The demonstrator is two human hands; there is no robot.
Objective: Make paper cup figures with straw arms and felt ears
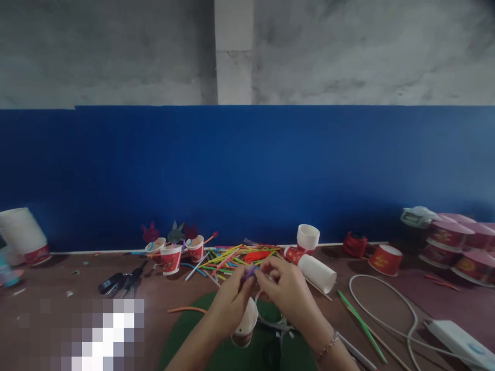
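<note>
My left hand [231, 299] and my right hand [284, 286] meet over the middle of the table, fingers closed together. Between their fingertips is a small purple piece [250, 271], too small and covered to name. The left fingers pinch it; the right fingertips press against it, and what else they may hold is hidden. Below the left hand stands a red and white paper cup [244, 325], partly covered by that hand. Scissors [280, 325] lie under the right hand on a dark green round mat [216, 355].
Colourful straws [228, 263] are heaped behind the hands. Decorated paper cups [171, 258] stand left of them; a fallen cup stack [317, 273] lies right. A white cable [402, 299] loops near a power strip [456, 340]. Dark pliers-like tools [121, 283] lie left; red tubs [450, 239] are stacked far right.
</note>
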